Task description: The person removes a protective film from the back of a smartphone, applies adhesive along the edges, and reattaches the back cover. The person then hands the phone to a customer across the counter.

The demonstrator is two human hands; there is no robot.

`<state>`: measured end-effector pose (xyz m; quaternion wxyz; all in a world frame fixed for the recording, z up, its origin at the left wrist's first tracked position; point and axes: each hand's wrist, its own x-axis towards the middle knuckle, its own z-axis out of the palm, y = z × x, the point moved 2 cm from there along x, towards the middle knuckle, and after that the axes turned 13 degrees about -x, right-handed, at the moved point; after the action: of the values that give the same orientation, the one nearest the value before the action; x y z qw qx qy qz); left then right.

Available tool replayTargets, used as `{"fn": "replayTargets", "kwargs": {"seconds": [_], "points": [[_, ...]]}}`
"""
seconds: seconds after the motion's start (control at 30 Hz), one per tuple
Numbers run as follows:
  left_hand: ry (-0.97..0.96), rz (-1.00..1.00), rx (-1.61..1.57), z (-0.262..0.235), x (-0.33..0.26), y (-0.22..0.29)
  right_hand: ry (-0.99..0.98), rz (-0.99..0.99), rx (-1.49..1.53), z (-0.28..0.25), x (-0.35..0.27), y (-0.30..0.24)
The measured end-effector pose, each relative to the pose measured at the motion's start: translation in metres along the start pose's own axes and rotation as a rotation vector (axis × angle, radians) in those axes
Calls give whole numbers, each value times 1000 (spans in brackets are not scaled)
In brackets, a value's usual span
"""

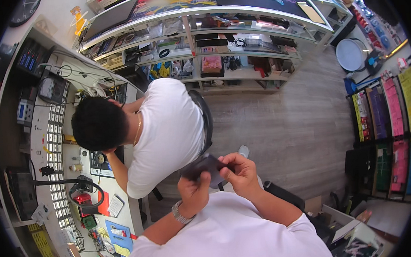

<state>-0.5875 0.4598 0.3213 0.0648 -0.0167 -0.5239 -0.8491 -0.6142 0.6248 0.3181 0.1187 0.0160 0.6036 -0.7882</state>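
Between my two hands, in front of my chest, is a dark, flat, phone-like slab [208,165]. My left hand [194,191] grips its near left side with the thumb on top; a metal watch [180,212] circles that wrist. Fingers of my right hand [240,172] pinch the slab's right edge. The slab is tilted, and its underside and exact kind cannot be made out. Just beyond my left hand sits a co-worker in a white shirt [165,126], bent over the bench at the left.
The workbench [130,213] on the left carries tools, cables, a blue mat [119,237] and small parts drawers [55,137]. A glass display counter [256,29] spans the far side. Racks of coloured packages [392,103] stand right; a cardboard-and-white box [340,221] lies lower right.
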Motion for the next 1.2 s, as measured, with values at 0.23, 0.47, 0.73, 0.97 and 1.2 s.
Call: {"fn": "replayTargets", "kwargs": {"seconds": [0.23,0.47,0.73,0.97,1.2], "points": [[-311,-183,213,132,114,-62,329,-426,-679,-132,73,-136],[-497,-147,380,191,195,-83,2,-467,-880,-204,145,-171],[-463,-72,257,190,309,-78,-22,-501,-862,-206,257,-212],[-225,76,418,153,398,-59,-242,-517,-816,-165,385,-229],[284,104,530,94,427,-56,-680,-334,-668,-102,519,-206]]}}
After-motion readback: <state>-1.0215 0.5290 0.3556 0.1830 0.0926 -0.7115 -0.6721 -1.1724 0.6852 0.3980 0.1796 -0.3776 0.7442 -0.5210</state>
